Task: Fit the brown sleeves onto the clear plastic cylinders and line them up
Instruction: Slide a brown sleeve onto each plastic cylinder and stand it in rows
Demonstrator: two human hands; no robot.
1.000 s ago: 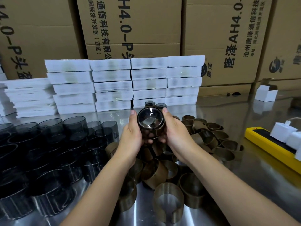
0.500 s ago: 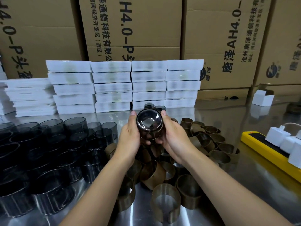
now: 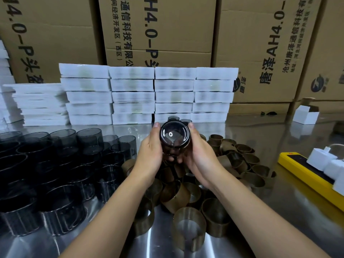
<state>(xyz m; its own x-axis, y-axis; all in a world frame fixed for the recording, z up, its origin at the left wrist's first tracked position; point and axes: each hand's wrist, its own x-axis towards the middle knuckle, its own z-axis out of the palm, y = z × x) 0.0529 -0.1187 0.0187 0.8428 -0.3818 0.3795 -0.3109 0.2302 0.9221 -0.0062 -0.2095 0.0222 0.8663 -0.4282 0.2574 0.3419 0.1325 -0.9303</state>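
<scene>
Near edge of the steel counter (image 3: 279, 211): big loose pile of brown sleeves (image 3: 188, 194), all unfitted. Near left: dense cluster of clear plastic cylinders (image 3: 61, 164), bare. So most of the batch was left to do, by my read. Mid-scene, above the pile: left hand (image 3: 151, 153) and right hand (image 3: 198, 155) cupped around one cylinder (image 3: 175, 135), open end tilted toward the camera, fingers curled under, thumbs on the rim sides. A brown sleeve looked partly on it; couldn't tell how far seated. Just beyond the hands, two dark cylinders (image 3: 179, 119) stood side by side, probably the finished line. Far: stacked white boxes (image 3: 149, 94), cartons (image 3: 158, 34).
</scene>
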